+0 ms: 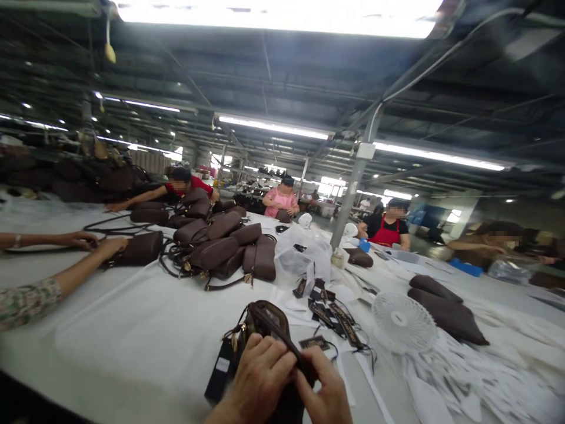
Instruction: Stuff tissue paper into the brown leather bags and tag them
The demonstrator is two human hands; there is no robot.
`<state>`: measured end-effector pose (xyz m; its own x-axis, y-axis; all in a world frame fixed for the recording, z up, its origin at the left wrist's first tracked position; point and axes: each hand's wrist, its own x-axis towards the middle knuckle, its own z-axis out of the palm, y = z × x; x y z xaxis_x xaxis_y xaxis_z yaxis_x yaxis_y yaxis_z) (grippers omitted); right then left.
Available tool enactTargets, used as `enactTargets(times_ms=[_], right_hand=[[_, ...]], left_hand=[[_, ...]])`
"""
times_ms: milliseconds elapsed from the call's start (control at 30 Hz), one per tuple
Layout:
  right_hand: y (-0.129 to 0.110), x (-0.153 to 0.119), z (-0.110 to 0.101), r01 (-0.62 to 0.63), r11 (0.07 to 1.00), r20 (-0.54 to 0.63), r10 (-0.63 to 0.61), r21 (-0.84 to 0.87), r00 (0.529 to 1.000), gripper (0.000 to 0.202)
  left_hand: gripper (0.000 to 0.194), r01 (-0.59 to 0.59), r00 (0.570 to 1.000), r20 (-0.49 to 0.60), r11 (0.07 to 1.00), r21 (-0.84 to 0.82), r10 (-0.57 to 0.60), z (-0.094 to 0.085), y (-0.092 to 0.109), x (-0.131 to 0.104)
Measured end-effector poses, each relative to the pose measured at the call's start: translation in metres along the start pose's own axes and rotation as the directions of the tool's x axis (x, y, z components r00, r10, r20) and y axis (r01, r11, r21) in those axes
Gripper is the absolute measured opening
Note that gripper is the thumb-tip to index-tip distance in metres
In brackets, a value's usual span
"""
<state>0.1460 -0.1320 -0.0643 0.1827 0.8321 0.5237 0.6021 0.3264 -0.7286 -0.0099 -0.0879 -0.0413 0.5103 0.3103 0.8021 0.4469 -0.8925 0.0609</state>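
- Free room for moving lies left of the brown bag [265, 318], where the white table [123, 330] spreads to its near edge; on the right, black tags [335, 321] and a white fan [404, 321] crowd in.
- Beyond is a bag pile [216, 247]; a co-worker's hands [112, 247] touch another bag at left.
- A grey pole [353, 194] rises past the tags, under tube lights [273, 126].
- Left hand [262, 368]: fingers curled, gripping the bag's top — a black tag [218, 371] hangs beside it.
- Right hand [324, 383]: closed on the bag's right edge — thumb and fingers pinching.
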Motion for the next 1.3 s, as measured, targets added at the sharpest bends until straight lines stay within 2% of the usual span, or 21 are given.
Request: enactTargets(times_ms=[133, 200, 300, 400, 500, 633, 700, 800, 867, 933, 1000, 1067, 1133, 1200, 1233, 1300], right_hand=[[0.009, 0.0, 0.003, 0.006, 0.999, 0.028, -0.007, 0.035, 1.0, 0.022], [0.007, -0.001, 0.006, 0.003, 0.999, 0.039, -0.005, 0.038, 0.999, 0.023], [-0.002, -0.003, 0.011, -0.012, 1.0, 0.001, 0.012, -0.027, 1.0, 0.018], [-0.013, -0.003, 0.012, -0.005, 0.995, -0.012, 0.004, -0.099, 1.0, 0.014], [-0.015, -0.002, 0.005, 0.04, 0.985, 0.017, -0.038, -0.168, 0.999, 0.011], [-0.004, -0.006, -0.02, 0.087, 0.964, 0.074, -0.071, -0.25, 0.995, 0.009], [0.002, -0.007, -0.038, 0.091, 0.961, 0.076, -0.074, -0.26, 0.994, 0.011], [0.01, 0.004, -0.068, 0.13, 0.948, 0.095, -0.107, -0.29, 0.99, 0.011], [0.016, 0.02, -0.085, 0.177, 0.927, 0.162, -0.129, -0.33, 0.978, 0.009], [0.026, 0.036, -0.097, 0.205, 0.908, 0.226, -0.127, -0.366, 0.966, 0.009], [0.037, 0.046, -0.101, 0.201, 0.901, 0.245, -0.11, -0.384, 0.963, 0.011], [0.044, 0.047, -0.099, 0.184, 0.888, 0.188, -0.113, -0.422, 0.976, 0.016], [0.044, 0.04, -0.09, 0.134, 0.861, 0.04, -0.131, -0.49, 0.991, 0.025], [0.036, 0.029, -0.078, 0.076, 0.862, -0.09, -0.139, -0.502, 0.986, 0.027], [0.029, 0.024, -0.071, 0.062, 0.879, -0.108, -0.128, -0.472, 0.986, 0.024], [0.015, 0.017, -0.059, 0.08, 0.923, -0.054, -0.108, -0.377, 0.993, 0.018]], left_hand=[[0.015, -0.046, 0.999, -0.002, 0.999, -0.009, 0.046, 0.005, -0.008, 0.002], [0.019, -0.033, 0.999, -0.006, 0.999, -0.018, 0.033, 0.004, -0.009, 0.003], [0.021, 0.121, 0.989, -0.073, 0.99, -0.067, -0.125, 0.002, -0.006, 0.004], [0.019, 0.324, 0.928, -0.15, 0.938, -0.12, -0.34, 0.005, -0.004, 0.004], [0.017, 0.426, 0.872, -0.209, 0.896, -0.124, -0.443, 0.009, -0.014, 0.006], [0.015, 0.557, 0.773, -0.27, 0.818, -0.142, -0.574, 0.002, -0.043, 0.009], [0.014, 0.573, 0.753, -0.255, 0.794, -0.202, -0.607, -0.005, -0.052, 0.009], [0.014, 0.563, 0.739, -0.194, 0.749, -0.349, -0.645, -0.008, -0.048, 0.009], [0.012, 0.612, 0.686, -0.108, 0.65, -0.45, -0.72, -0.002, -0.039, 0.007], [0.012, 0.67, 0.638, 0.073, 0.506, -0.544, -0.766, 0.005, -0.029, 0.004], [0.012, 0.7, 0.622, 0.253, 0.381, -0.604, -0.741, 0.011, -0.023, 0.002], [0.014, 0.703, 0.632, 0.35, 0.32, -0.635, -0.692, 0.012, -0.02, 0.002], [0.015, 0.698, 0.648, 0.398, 0.296, -0.652, -0.649, 0.008, -0.02, 0.001], [0.015, 0.682, 0.68, 0.451, 0.271, -0.679, -0.578, 0.001, -0.022, -0.002], [0.015, 0.669, 0.699, 0.479, 0.249, -0.7, -0.531, -0.003, -0.023, -0.005], [0.021, 0.642, 0.733, 0.532, 0.174, -0.747, -0.423, -0.008, -0.026, -0.013]])
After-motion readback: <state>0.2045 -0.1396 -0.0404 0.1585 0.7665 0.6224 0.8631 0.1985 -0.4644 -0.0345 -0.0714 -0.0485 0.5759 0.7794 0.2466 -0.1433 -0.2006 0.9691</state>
